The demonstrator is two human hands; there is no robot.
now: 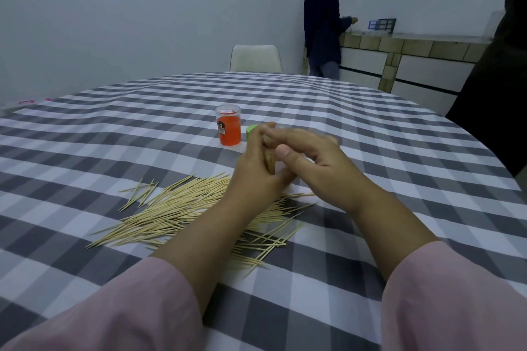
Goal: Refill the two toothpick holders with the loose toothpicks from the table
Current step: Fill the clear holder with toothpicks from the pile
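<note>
bundle of toothpicks (269, 164) stood roughly upright inside the left hand (258, 168), fingers curled round it, so that grip was closed on the bundle. right hand (310, 157) sat just beside and touching the left, fingers fairly straight and reaching across over the top of the bundle, thumb pointing toward it; blurred at the fingertips, so couldn't tell if it actually pinched any sticks. both hands were above the worktop (85, 137), which wore a grey/white check cloth.

loose toothpicks (176, 214) lay scattered directly below and nearer the wearer than the grip, spreading out to the left of it and under both forearms, w/ a thinner crossed batch under the right wrist. most lay roughly parallel, pointing diagonally.

just beyond the grip, to its left, stood the orange holder (229, 129), upright, clear lid on, dark label on its side. green holder (251, 131) was right behind the left fingertips, mostly hidden by them, only a bit of its top edge showing; couldn't tell if open or capped. the two holders stood near each other, not touching.

pink sleeves (128, 308) covered both forearms near the wearer. far past the grip: a pale chair (255, 58) at the worktop's far edge, and a person in dark clothes (323, 28) standing at a tiled counter (413, 48) by the wall.
</note>
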